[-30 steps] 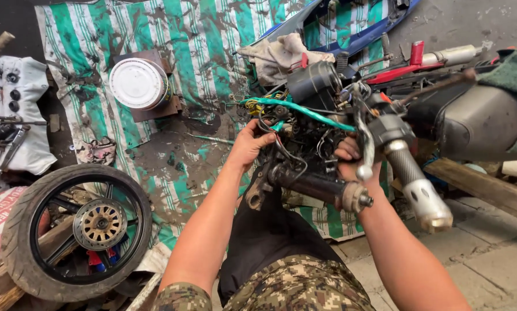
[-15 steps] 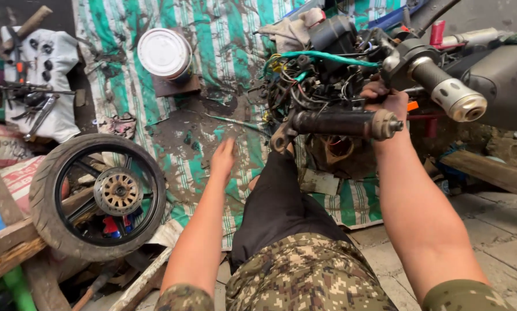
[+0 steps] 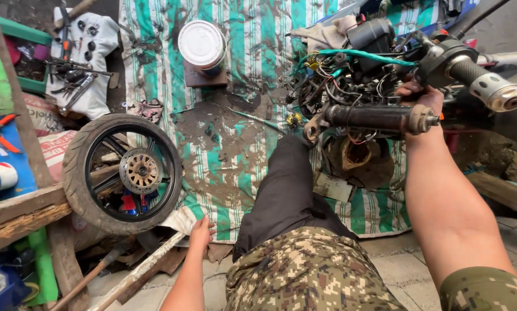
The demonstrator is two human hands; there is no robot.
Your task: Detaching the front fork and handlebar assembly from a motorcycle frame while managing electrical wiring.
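Here right hand (image 3: 421,95) grips black handlebar (image 3: 373,117); left hand (image 3: 201,231) open near striped tarp (image 3: 235,173) edge

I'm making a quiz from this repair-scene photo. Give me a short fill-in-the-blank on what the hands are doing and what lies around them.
1. The right hand rests at the dark ____ grip of the stripped motorbike.
2. The left hand is down near the loose ____ lying flat beside the sheet.
3. The round white-lidded can stands on a green-and-white ____ sheet.

Missing words: handlebar; wheel; striped
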